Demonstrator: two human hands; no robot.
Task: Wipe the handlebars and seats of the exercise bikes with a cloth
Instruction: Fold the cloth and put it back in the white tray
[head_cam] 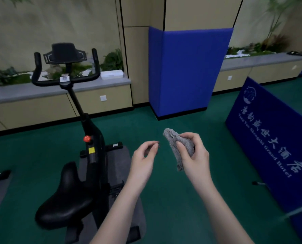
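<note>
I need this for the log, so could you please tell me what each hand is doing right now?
Left hand: open, fingers loosely curled, holding nothing.
Right hand: closed around the grey cloth.

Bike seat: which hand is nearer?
Left. The left hand hovers just up-right of the seat; the right hand, gripping the cloth, is farther right.

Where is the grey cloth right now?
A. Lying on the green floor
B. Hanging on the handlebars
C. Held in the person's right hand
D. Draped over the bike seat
C: the cloth is bunched in the right hand, in the air beside the bike, clear of the seat and the handlebars.
</note>
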